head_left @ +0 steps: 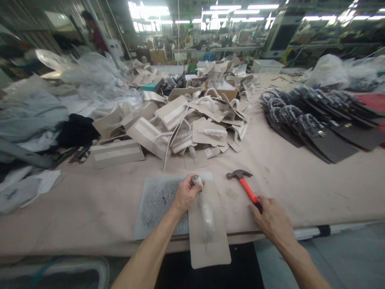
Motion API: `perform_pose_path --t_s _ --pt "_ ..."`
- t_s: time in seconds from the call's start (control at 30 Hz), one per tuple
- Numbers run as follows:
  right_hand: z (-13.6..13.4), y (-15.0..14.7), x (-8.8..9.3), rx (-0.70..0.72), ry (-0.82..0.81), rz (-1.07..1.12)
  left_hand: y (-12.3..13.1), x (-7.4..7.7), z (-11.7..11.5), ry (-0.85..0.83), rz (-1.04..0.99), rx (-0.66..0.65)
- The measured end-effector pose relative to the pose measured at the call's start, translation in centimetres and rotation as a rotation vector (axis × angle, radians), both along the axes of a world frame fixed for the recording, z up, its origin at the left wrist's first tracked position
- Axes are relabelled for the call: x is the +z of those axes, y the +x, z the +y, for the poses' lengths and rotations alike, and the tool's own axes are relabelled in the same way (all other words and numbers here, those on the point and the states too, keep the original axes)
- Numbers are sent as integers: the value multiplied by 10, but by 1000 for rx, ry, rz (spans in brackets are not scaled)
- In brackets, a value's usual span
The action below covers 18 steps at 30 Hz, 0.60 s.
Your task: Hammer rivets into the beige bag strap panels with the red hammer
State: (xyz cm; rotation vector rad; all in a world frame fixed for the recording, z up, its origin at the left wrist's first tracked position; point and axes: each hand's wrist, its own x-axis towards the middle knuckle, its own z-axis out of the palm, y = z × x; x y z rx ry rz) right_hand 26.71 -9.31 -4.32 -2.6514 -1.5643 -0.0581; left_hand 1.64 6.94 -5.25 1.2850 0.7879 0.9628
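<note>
1. Nearest, a beige panel (pixel 220 224) lies with its lower end jutting past the front edge of the desk (pixel 90 208); a plastic-wrapped handle (pixel 207 218) runs along its middle.
2. The left hand (pixel 185 195) is over the panel's upper end, its grip closed on a small white cylinder (pixel 197 180) with a grey top.
3. To the right, the right hand (pixel 272 218) has its grip narrowed round the black handle end of a hammer (pixel 248 188); the red shaft slants up and left to the dark claw head, near the desk.
4. Left of the panel and partly under it is a pale mat (pixel 158 206) strewn with dark specks.
5. Beyond, a jumbled pile of beige panels (pixel 173 114) spreads over the desk, many with pale handles.
6. Right of that pile, dark grey panels (pixel 333 138) with plastic-wrapped handles overlap in rows.
7. Farther left, clear plastic sheeting (pixel 99 72) is heaped up.
8. At the back, a person (pixel 96 36) stands left, blurred, beneath bright lamps (pixel 257 7).
</note>
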Motion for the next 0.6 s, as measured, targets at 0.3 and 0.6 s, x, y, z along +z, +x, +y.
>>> perform_pose_path --t_s 0.3,0.6 --pt "7 5 8 -101 -110 285 -1 -2 3 28 104 -80" --pt "30 -41 47 -441 80 1557 -3 9 9 268 229 -248"
